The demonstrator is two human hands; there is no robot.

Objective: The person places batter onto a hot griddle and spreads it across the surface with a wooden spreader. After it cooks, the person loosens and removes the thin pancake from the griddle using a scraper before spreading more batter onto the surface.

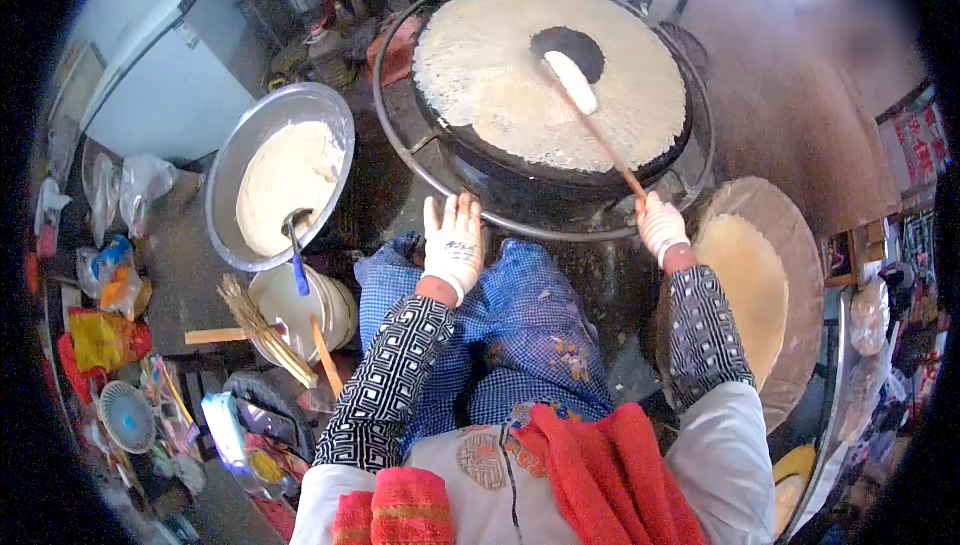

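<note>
A wide round griddle [480, 65] carries a thin pale layer of batter with a dark bare patch near its middle. My right hand [660, 225], in a white glove, is closed round the wooden handle of a spreader [610, 150]; its white head lies at the edge of the dark patch. My left hand [454, 248], also gloved, rests by the near side of the metal ring [410, 160] round the griddle, fingers stretched out and holding nothing. Left of the griddle stands a metal basin [223, 177] of thick batter with a blue-handled ladle [300, 270] in it.
A white bucket [335, 310] with a straw brush [262, 333] across it stands below the basin. To the right is a large round tray [800, 315] with a pale round sheet. Plastic bags and packets crowd the far left; more bags line the right edge.
</note>
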